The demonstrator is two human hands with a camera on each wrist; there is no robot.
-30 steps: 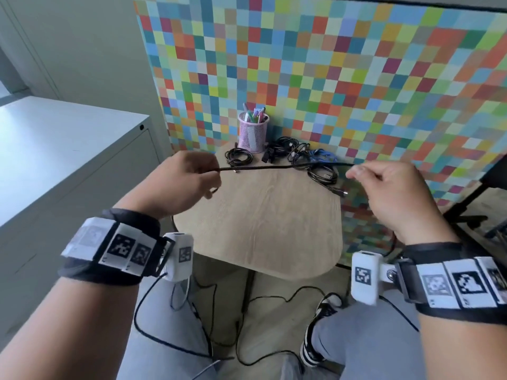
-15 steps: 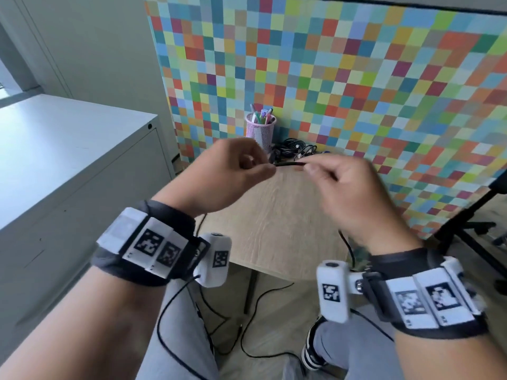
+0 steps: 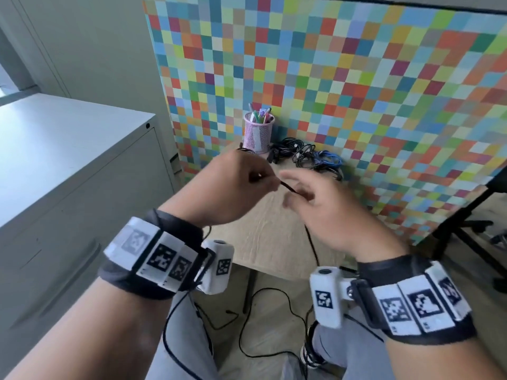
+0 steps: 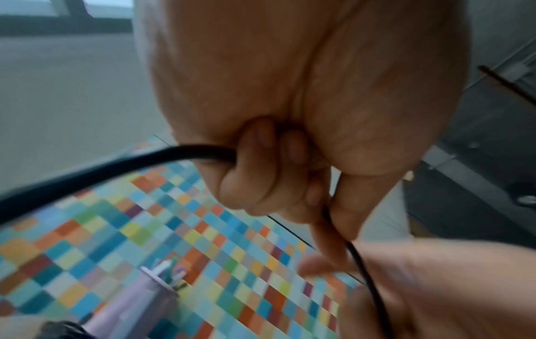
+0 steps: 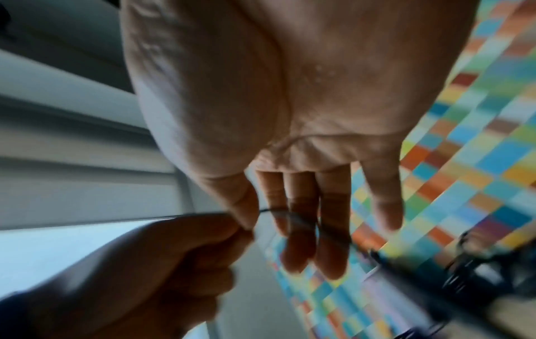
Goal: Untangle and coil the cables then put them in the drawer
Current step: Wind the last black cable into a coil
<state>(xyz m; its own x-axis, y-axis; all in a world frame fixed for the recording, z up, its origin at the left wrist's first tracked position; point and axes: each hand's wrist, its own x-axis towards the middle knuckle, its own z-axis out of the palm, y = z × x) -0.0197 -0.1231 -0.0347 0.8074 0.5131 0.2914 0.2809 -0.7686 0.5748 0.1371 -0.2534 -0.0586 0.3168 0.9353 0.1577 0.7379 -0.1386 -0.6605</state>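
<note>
Small table [image 3: 277,242], light wood-grain top with rounded edge, set against a multicoloured checkered panel. At its far edge: one pink mesh pen cup [image 3: 258,135], upright, holding several pens; just right of the cup, a tangle of black cables [image 3: 290,152] with a blue cable [image 3: 327,157] lying against the tangle's right side. Floor [image 3: 274,311] below the table: loose thin black cable [image 3: 260,325] trailing across it.

Count: one pink mesh pen cup [image 3: 258,135], upper centre; one wooden table [image 3: 271,237]; one grey cabinet [image 3: 68,165], left. Two hands in frame. Cables in the tangled pile [image 3: 304,156] cannot be counted.
</note>
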